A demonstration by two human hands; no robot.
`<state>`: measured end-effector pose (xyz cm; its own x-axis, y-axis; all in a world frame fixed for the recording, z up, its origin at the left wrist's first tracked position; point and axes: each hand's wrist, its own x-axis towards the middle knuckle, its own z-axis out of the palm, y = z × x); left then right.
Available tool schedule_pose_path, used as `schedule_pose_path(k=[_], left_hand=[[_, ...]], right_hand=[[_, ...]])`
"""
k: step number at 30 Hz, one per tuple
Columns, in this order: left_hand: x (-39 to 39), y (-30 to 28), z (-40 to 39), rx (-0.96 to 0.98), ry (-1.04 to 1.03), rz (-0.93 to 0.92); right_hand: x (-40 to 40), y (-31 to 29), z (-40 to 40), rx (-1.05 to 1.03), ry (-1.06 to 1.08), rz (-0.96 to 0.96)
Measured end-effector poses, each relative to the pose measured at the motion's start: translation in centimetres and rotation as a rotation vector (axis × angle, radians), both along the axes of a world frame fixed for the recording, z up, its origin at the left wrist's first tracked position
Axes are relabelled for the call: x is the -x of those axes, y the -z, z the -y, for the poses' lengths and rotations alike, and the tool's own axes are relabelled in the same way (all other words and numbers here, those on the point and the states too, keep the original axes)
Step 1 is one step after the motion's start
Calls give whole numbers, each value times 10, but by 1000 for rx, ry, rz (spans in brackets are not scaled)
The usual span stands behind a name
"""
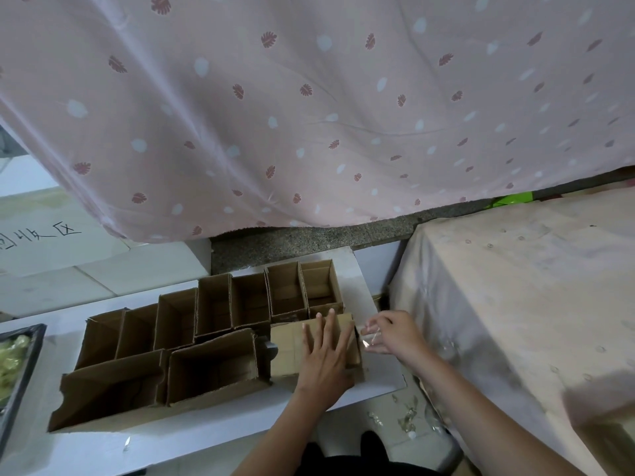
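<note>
Open cartons (178,324) stand left on the worktop (357,280). My left hand (324,355) lies flat, grip wide, pressing the near closed box (287,348), which is probably light but stiff. My right hand (388,333) pinches the clear tape (368,341) at the box's right edge; it looks flimsy, so it is best held by its end.

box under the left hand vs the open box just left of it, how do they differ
The closed box has its flaps down; the open box shows its empty inside. The left hand presses flat on the closed box and the right hand pinches clear tape at its edge; the open box is untouched. Both are brown cardboard.
</note>
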<state>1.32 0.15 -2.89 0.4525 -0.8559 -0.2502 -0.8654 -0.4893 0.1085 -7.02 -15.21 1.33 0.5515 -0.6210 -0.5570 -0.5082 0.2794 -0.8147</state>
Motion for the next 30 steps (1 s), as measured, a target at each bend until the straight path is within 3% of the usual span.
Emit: schedule_pose_path(k=[6, 11, 15, 21, 26, 30], left_hand=[[-7, -22, -9, 174, -127, -60], [-10, -17, -19, 417, -249, -386], [-14, -1, -30, 494, -314, -494], [-16, 9, -37, 446, -299, -507], [-9, 15, -40, 224, -339, -402], [-4, 11, -37, 126, -283, -211]], right_hand=[[-7, -25, -6, 49, -126, 88], [-10, -35, -9, 17, -72, 175], [-6, -33, 0, 10, 7, 197], [1, -24, -7, 30, -210, 157], [-2, -29, -18, 340, -365, 7], [-6, -30, -31, 463, -398, -41]])
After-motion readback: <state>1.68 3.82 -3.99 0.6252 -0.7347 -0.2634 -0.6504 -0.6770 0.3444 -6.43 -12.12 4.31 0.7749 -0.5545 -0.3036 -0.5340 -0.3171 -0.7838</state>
